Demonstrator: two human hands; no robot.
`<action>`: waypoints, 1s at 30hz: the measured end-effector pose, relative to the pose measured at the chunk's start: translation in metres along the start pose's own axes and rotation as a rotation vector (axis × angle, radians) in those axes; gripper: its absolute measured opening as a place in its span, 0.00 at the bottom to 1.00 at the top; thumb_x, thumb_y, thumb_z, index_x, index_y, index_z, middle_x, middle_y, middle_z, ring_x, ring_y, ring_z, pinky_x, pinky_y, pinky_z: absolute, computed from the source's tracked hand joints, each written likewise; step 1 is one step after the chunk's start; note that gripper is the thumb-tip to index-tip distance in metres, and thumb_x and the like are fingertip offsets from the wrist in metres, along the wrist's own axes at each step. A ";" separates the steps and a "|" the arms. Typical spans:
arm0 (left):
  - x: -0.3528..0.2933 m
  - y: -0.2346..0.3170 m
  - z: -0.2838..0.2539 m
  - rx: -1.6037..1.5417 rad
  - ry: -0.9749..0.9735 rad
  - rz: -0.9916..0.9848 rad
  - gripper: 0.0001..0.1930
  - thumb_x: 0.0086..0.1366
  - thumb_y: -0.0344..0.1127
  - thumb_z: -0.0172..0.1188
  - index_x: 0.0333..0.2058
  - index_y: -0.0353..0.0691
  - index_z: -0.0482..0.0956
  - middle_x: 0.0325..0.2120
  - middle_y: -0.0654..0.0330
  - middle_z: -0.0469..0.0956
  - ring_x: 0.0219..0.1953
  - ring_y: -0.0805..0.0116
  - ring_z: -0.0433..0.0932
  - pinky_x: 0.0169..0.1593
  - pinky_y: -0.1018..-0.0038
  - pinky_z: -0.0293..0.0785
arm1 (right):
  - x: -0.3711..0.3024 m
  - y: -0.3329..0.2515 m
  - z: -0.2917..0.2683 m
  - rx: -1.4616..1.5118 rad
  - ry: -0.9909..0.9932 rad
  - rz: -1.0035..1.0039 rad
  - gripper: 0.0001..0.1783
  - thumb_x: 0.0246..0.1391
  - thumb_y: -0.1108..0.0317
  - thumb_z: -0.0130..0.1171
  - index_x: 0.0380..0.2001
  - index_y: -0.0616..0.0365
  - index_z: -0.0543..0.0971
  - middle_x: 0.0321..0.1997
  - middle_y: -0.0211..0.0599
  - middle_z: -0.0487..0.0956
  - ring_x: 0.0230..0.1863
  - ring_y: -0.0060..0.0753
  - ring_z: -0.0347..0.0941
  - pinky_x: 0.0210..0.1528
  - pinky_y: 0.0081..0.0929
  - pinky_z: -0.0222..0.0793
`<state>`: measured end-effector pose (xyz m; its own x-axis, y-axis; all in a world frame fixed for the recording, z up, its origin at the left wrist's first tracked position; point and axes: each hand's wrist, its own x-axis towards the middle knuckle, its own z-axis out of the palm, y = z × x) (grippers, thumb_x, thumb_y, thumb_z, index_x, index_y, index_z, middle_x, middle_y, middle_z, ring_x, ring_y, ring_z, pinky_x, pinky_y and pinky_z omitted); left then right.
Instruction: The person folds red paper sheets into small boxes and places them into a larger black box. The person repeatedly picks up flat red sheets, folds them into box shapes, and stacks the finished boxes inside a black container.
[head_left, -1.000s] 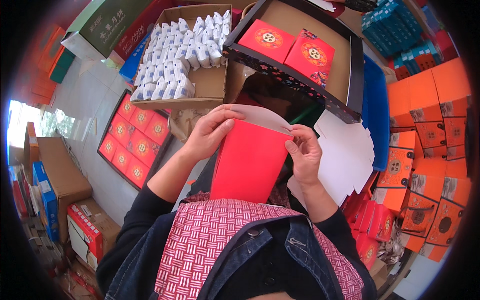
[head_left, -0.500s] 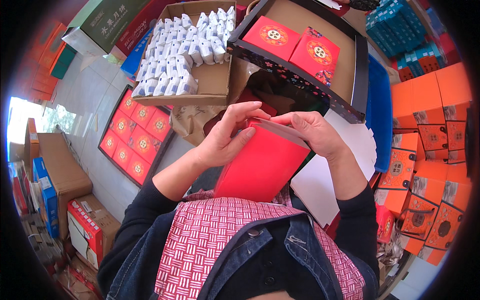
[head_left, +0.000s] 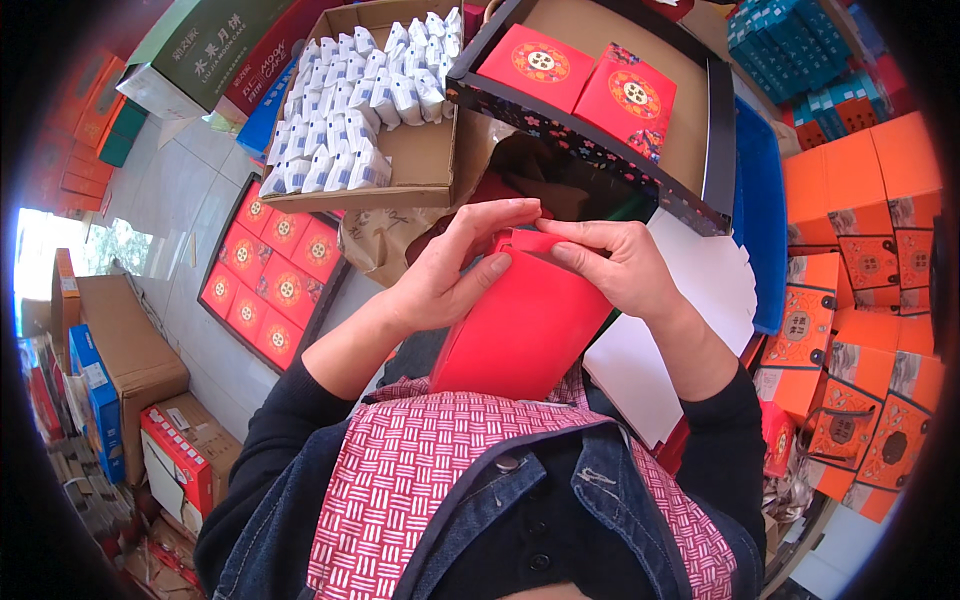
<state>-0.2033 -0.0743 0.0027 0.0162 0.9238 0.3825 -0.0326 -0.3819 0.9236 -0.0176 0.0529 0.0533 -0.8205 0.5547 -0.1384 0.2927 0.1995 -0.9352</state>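
Observation:
A plain red paper box (head_left: 520, 330) stands tilted in front of my chest, its lower end against the checked apron (head_left: 430, 480). My left hand (head_left: 460, 265) grips its upper left side, thumb on the near face and fingers round the far edge. At the box's top end, my right hand (head_left: 625, 265) pinches a red flap (head_left: 535, 241) between thumb and fingers. The flap lies bent over the opening, so the inside of the box is hidden.
An open carton (head_left: 420, 165) of small white packets stands ahead. Right of it, a black-edged tray (head_left: 690, 130) holds two red patterned boxes (head_left: 630, 95). White sheets (head_left: 670, 330) lie beside my right arm, near a blue bin (head_left: 755, 220). Orange boxes (head_left: 850, 270) are stacked at right.
My right hand has drawn the flap at the box's top inward and bent it down over the opening, which stood open before. The left hand keeps its hold.

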 end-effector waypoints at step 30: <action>-0.009 0.001 0.001 0.238 0.065 -0.011 0.10 0.69 0.25 0.40 0.45 0.33 0.69 0.53 0.48 0.70 0.55 0.62 0.69 0.59 0.70 0.62 | -0.031 0.042 -0.008 0.511 0.021 -0.012 0.17 0.53 0.67 0.64 0.45 0.64 0.80 0.41 0.43 0.82 0.42 0.28 0.79 0.47 0.22 0.73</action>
<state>-0.2027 -0.0830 0.0004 -0.0495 0.9250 0.3767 0.2032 -0.3599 0.9106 0.0240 0.0507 0.0207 -0.8109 0.5718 -0.1246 0.0013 -0.2110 -0.9775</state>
